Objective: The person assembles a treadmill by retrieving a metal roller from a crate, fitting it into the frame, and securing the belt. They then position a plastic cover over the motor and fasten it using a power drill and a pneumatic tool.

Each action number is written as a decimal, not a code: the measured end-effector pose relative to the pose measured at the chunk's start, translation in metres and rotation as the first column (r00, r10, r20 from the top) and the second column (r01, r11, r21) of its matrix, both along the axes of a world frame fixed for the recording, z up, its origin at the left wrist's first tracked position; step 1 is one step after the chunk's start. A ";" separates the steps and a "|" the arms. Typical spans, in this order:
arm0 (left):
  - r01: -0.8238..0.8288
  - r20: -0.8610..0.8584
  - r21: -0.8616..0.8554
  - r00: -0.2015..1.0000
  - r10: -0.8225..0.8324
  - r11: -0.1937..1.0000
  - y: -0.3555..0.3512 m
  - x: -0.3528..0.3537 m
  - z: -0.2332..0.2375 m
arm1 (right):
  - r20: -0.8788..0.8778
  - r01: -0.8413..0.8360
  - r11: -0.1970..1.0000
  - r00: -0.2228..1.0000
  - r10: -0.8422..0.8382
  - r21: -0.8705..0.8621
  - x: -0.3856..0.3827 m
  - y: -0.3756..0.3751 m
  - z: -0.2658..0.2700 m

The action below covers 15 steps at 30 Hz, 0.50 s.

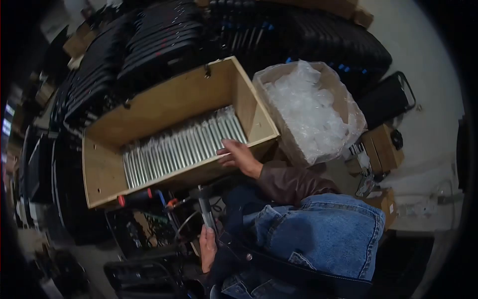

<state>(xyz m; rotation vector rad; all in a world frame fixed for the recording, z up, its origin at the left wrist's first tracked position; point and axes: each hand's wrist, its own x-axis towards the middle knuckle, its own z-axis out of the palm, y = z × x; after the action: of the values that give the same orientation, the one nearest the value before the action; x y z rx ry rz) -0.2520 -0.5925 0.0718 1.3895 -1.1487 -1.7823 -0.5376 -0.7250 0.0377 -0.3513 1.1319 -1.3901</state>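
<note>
My right hand (240,157), coming from a brown sleeve, hovers at the near right rim of a wooden box (169,89). Its fingers are apart and hold nothing. Beneath them, a row of silvery metal tubes (186,144) in clear plastic lies side by side on the box floor. Lower down, my left hand (207,249) is closed around the bottom end of a grey metal cylinder (204,207), which stands nearly upright with a short narrow tip. Part of the left hand is hidden behind dark clothing.
Right of the box stands a plastic-lined carton (308,109) full of white translucent pieces. Stacked black frames (159,40) line the back. A red-and-black handle (135,198) lies by the box's front. Small cardboard boxes (382,148) sit at the right.
</note>
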 end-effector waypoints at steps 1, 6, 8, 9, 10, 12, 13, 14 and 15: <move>-0.005 -0.071 0.012 0.997 0.006 1.000 0.009 -0.003 0.003 | -0.051 -0.341 0.937 0.940 0.337 -0.076 0.043 0.001 0.018; -0.113 -0.292 0.266 0.937 0.191 0.957 0.036 0.040 0.020 | -0.504 -0.897 0.258 0.419 0.755 -0.360 0.177 -0.019 0.054; -0.289 -0.462 0.131 0.829 0.316 0.948 0.037 0.049 0.057 | -0.434 -0.929 -0.020 0.153 0.888 -0.370 0.216 -0.018 0.081; -0.398 -0.531 0.130 0.746 0.402 0.908 0.037 0.056 0.059 | -0.438 -0.921 -0.164 0.008 0.899 -0.353 0.237 -0.015 0.087; -0.443 -0.547 0.152 0.707 0.449 0.883 0.044 0.070 0.048 | -0.400 -0.908 -0.248 -0.099 0.911 -0.339 0.268 -0.010 0.085; -0.610 -0.536 0.072 0.643 0.547 0.789 0.043 0.091 0.023 | -0.316 -0.861 -0.375 -0.270 0.910 -0.345 0.318 -0.013 0.077; -0.678 -0.534 0.172 0.545 0.646 0.714 0.051 0.095 0.017 | -0.114 -0.894 -0.386 -0.369 0.922 -0.226 0.343 -0.024 0.062; -0.687 -0.538 0.201 0.519 0.665 0.698 0.062 0.097 0.012 | 0.112 -0.907 -0.409 -0.419 0.901 -0.100 0.368 -0.035 0.040; -0.704 -0.513 0.259 0.480 0.712 0.661 0.070 0.102 0.006 | 0.077 -0.900 -0.435 -0.431 0.899 0.038 0.396 -0.047 0.019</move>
<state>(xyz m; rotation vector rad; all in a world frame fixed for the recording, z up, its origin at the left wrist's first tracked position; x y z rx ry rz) -0.1504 -0.5228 0.0777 0.9681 -0.1410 -1.3905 -0.1420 -0.7723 0.0570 -0.9864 0.3276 0.4587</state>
